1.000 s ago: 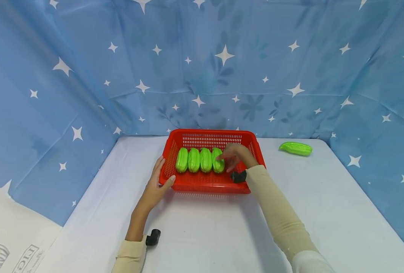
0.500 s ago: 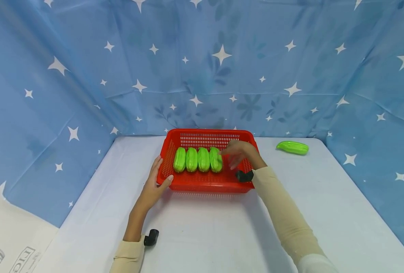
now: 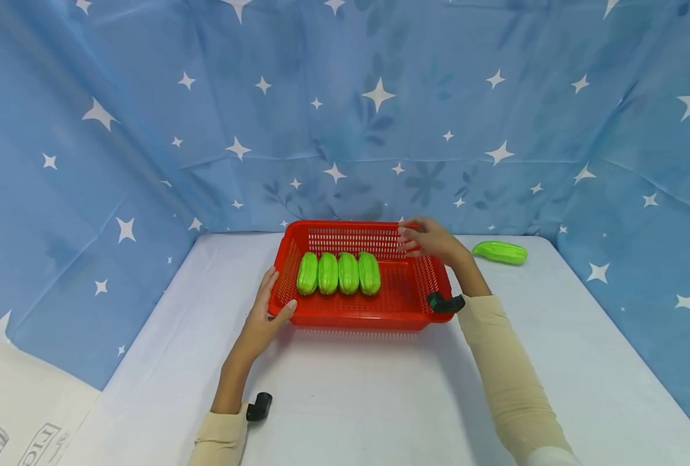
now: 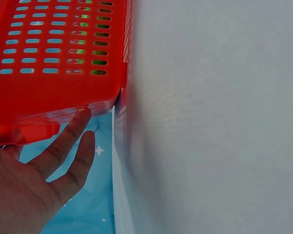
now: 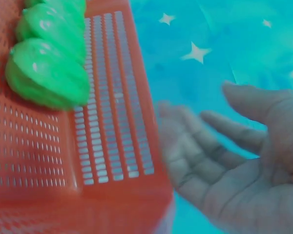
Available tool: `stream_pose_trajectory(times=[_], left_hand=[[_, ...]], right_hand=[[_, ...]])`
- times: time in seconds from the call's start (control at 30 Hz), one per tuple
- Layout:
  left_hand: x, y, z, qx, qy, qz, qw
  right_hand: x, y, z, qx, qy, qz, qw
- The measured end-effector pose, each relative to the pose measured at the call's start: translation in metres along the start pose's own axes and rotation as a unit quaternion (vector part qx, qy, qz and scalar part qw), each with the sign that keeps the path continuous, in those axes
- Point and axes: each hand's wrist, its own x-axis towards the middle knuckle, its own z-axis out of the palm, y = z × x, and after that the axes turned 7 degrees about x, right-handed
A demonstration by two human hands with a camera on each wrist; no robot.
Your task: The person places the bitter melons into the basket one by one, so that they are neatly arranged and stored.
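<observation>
In the head view a red plastic basket [image 3: 359, 319] stands on the white table with several glossy green ridged gourds [image 3: 348, 273], side by side in its left and middle part. My left hand [image 3: 259, 327] rests at the basket's front left corner, thumb at the front rim and fingers along the left side. The left wrist view has its extended fingers [image 4: 78, 168] against the basket's outside. My right hand [image 3: 435, 241], fingers loosely bent and holding nothing, is over the back right rim. In the right wrist view its palm [image 5: 244, 183] appears beside the rim.
Another green gourd [image 3: 500, 252] lies on the table at the back right, past my right hand. A blue curtain with white stars [image 3: 345, 116] hangs behind the table and along its sides.
My right hand has lifted away from the rightmost gourd in the basket and moved right and back, over the rim. My left hand stays at the corner.
</observation>
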Motion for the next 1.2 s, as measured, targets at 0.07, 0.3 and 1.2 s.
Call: stream_pose_trajectory(times=[0.07,0.3,1.2], left_hand=[[0.0,0.001,0.0,0.003,0.0,-0.002,1.0],[-0.003,0.0,0.0,0.006,-0.001,-0.001,1.0],[0.0,-0.001,0.0,0.017,0.009,0.014,0.9997]], right_hand=[[-0.004,0.005,-0.01,0.015,0.041,-0.029,0.999],[-0.024,0.04,-0.042,0.123,0.191,-0.048,0.973],[-0.056,0.143,-0.129,-0.14,0.278,0.14,0.94]])
